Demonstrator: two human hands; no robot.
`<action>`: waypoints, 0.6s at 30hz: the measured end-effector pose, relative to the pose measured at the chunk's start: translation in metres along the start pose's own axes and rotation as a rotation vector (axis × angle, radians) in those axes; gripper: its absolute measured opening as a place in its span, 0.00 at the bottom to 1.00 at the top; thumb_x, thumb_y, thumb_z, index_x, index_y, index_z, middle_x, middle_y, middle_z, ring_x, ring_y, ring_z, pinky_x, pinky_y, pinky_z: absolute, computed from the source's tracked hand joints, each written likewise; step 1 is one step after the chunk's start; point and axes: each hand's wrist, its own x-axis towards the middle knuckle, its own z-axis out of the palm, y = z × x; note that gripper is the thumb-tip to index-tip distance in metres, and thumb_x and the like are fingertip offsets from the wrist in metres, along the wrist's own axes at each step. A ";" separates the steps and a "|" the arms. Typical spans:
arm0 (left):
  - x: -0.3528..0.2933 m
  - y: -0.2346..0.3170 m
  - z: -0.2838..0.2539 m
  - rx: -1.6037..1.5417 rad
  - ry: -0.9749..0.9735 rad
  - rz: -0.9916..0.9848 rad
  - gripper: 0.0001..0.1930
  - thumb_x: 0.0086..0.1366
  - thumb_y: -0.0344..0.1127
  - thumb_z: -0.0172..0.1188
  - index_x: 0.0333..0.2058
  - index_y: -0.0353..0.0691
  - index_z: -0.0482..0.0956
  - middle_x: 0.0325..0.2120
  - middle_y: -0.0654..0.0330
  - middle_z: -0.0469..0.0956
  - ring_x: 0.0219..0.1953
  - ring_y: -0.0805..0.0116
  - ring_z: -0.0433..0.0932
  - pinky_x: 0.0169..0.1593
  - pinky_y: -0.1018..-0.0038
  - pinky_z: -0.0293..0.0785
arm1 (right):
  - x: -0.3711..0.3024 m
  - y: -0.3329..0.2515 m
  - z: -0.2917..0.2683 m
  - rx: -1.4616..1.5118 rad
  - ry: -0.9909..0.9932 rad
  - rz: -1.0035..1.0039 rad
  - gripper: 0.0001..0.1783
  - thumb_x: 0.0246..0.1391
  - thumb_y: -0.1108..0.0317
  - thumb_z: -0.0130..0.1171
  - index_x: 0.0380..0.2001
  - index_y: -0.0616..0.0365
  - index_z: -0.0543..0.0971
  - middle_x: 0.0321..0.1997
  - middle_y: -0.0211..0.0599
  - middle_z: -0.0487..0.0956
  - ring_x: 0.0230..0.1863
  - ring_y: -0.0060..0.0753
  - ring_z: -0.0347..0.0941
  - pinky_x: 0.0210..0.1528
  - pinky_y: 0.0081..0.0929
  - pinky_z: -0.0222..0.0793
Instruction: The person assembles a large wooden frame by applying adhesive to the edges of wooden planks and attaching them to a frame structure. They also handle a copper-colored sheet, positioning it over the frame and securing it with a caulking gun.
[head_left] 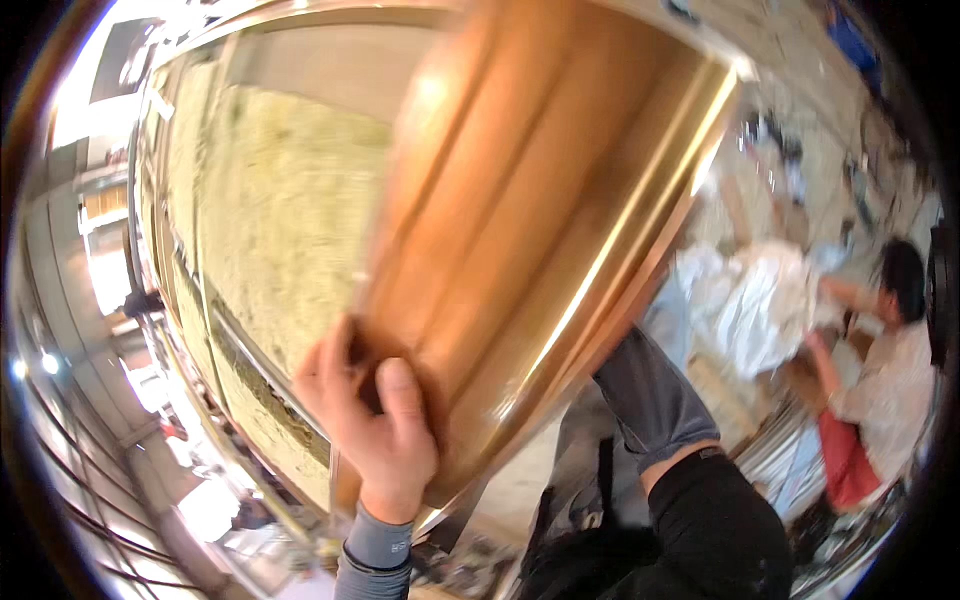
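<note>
A large, glossy, copper-coloured ribbed panel [510,210] is raised at a slant in front of me, with a bright gold strip along its right side. My left hand [375,420] grips its lower left edge, thumb on the ribbed face and fingers curled at the edge. On the right, my forearm in a grey sleeve [655,390] reaches up behind the panel, which hides my right hand entirely. Left of the panel, yellow fibrous insulation [290,220] fills a flat framed piece, with a beige sheet [330,62] along its far end. The panel's upper part is blurred.
A person in a light shirt [890,390] crouches at the right, hands by a crumpled white plastic sheet [750,300]. Long metal strips [790,460] lie near that person. Scattered items [770,140] litter the floor at the far right. Bright windows [105,265] line the left.
</note>
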 end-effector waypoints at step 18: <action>0.018 -0.015 -0.036 -0.120 0.233 0.071 0.29 0.63 0.40 0.64 0.59 0.29 0.75 0.54 0.47 0.73 0.61 0.46 0.70 0.65 0.52 0.65 | -0.424 0.087 -0.390 1.071 -0.098 0.391 0.21 0.75 0.49 0.55 0.42 0.58 0.81 0.30 0.25 0.79 0.32 0.20 0.75 0.38 0.24 0.71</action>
